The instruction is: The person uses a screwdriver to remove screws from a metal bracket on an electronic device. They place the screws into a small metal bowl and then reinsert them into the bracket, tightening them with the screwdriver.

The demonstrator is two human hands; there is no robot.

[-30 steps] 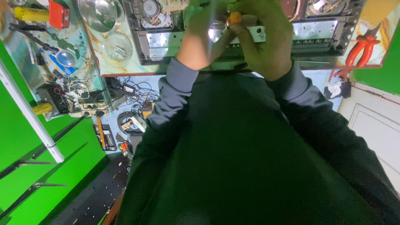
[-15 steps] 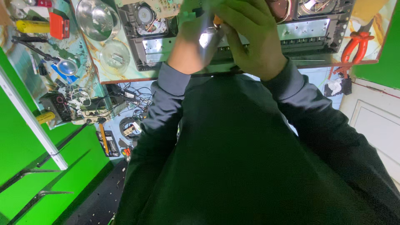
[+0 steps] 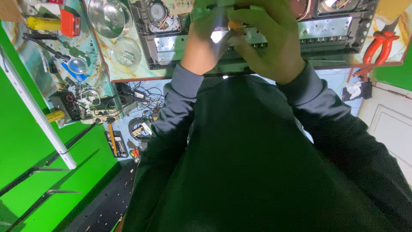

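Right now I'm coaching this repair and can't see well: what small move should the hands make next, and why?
Probably hold steady and keep the orange-handled tool seated. The left hand and right hand are clasped close together around it over the opened electronic chassis, and its tip is hidden, so shifting the grip could slip it.

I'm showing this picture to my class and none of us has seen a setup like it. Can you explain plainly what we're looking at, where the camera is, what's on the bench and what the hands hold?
The camera is worn on a person's head and looks down, so the dark sweater fills the picture. At the top, the left hand and right hand meet over an opened electronic device with metal panels. Between them shows a small orange piece, perhaps a tool handle; the hands hide the rest. On the workbench lie two round shiny reflectors, a magnifying glass and red-handled pliers. Tangled cables lie below.
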